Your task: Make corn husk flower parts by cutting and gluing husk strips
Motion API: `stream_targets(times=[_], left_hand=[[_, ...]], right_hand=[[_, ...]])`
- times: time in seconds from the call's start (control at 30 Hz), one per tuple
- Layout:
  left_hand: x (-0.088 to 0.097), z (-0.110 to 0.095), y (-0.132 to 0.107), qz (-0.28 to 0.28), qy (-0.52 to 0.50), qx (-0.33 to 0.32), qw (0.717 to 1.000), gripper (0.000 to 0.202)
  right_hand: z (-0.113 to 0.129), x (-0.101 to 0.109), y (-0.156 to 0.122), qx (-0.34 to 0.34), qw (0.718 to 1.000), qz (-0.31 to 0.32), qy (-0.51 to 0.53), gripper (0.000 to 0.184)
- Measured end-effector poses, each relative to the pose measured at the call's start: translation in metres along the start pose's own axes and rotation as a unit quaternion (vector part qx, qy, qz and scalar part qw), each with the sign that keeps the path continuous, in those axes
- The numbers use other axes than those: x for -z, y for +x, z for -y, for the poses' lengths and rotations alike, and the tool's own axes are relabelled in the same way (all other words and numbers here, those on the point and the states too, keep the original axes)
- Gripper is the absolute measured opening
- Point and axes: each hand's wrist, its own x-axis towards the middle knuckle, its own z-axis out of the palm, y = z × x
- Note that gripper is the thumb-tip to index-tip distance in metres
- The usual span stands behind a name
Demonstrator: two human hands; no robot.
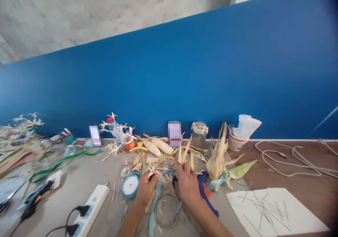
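Note:
My left hand pinches a small pale corn husk flower between thumb and fingertips. Just to its left is a spool of teal ribbon. My right hand is closed at the near edge of the husk pile, its fingers at the base of an upright strip of corn husk. A black loop, perhaps a scissors handle, shows by the right thumb; whether the hand holds it is hidden. A coil of grey wire and a light blue ribbon lie between my forearms.
A blue glue gun lies right of my right hand. Farther right are tied husks and paper with thin wires. A jar and phone stand behind. A power strip lies left.

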Motion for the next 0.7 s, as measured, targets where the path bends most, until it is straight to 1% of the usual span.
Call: stream_targets(times=[0.03,0.1,0.2,0.3,0.4,0.5,0.53,0.6,0.7], left_hand=[[-0.001,0.0,-0.001,0.002,0.001,-0.005,1.0,0.034],[-0.003,-0.003,-0.002,0.008,-0.007,-0.005,1.0,0.034],[-0.005,-0.008,-0.003,0.02,-0.037,0.011,0.999,0.036],[-0.005,-0.009,-0.003,0.046,-0.062,0.02,0.997,0.038],[-0.003,-0.005,-0.003,0.075,-0.075,0.012,0.994,0.036],[0.0,0.0,-0.002,0.086,-0.107,0.009,0.99,0.033],[0.0,0.001,-0.002,0.087,-0.123,0.012,0.989,0.033],[-0.001,0.0,-0.002,0.088,-0.156,0.023,0.984,0.033],[-0.002,-0.007,-0.003,0.097,-0.2,0.045,0.974,0.035]], right_hand=[[0.0,-0.002,0.0,0.009,1.0,0.005,0.006,0.047],[-0.001,-0.006,0.001,0.034,0.999,0.037,0.019,0.041],[-0.004,-0.011,0.002,0.056,0.994,0.081,0.043,0.039],[-0.006,-0.011,0.004,0.061,0.99,0.099,0.081,0.043],[-0.007,-0.007,0.005,0.059,0.983,0.128,0.119,0.052],[-0.007,-0.004,0.006,0.057,0.975,0.145,0.156,0.055],[-0.007,-0.004,0.005,0.061,0.974,0.146,0.163,0.054],[-0.007,-0.003,0.005,0.071,0.974,0.146,0.157,0.047],[-0.005,0.0,0.003,0.083,0.978,0.139,0.129,0.035]])
